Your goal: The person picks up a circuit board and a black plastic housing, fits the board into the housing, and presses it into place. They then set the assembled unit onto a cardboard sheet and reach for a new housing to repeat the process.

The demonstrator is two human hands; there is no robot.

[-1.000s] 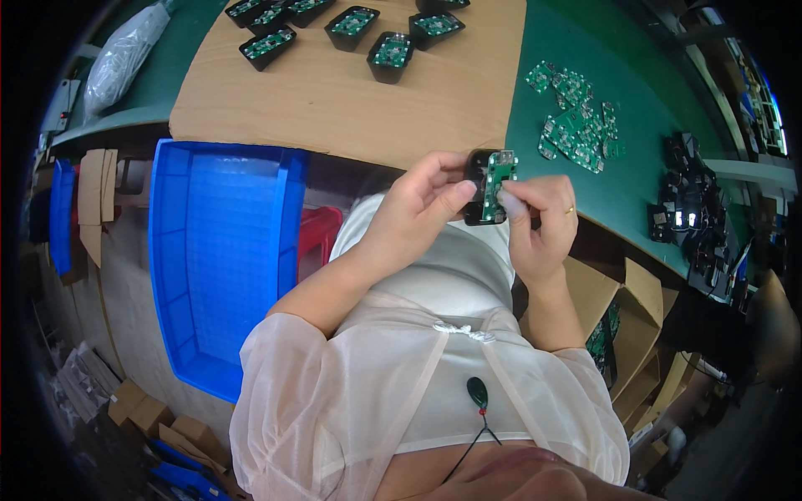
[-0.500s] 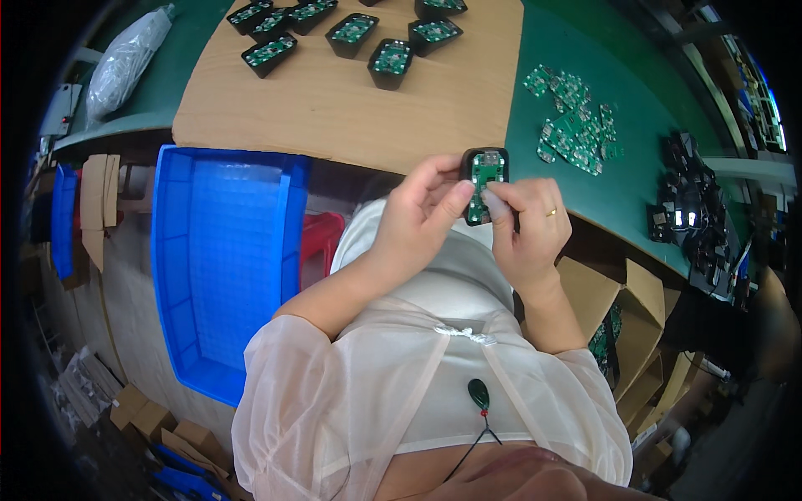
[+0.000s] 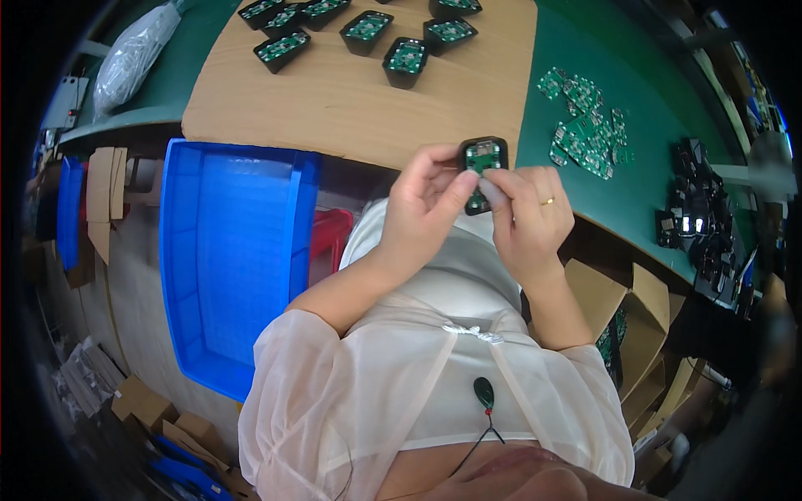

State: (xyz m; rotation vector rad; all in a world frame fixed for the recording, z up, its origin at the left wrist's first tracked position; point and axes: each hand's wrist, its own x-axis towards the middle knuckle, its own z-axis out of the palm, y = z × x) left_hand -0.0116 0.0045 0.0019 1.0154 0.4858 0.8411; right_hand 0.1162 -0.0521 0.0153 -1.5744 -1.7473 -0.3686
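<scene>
Just off the table's near edge, my left hand is closed round a black plastic housing with a green circuit board lying in it. The thumb rests over the housing's left side. My right hand wears a ring and is closed at the right side, its thumb and forefinger pressed to the lower part of the board, which they partly hide. Whether those fingers pinch anything small cannot be made out. Several more black housings with boards in them, one a housing nearest me, stand on the cardboard sheet.
Loose circuit boards are heaped on the green table at the right, with black housings piled farther right. A blue bin stands at my left beside a red stool. An open cardboard box sits at lower right.
The view has shifted slightly, so the table things appear farther right. My right thumb and forefinger have drawn closer to the left thumb over the board. The housing stays in my left hand.
</scene>
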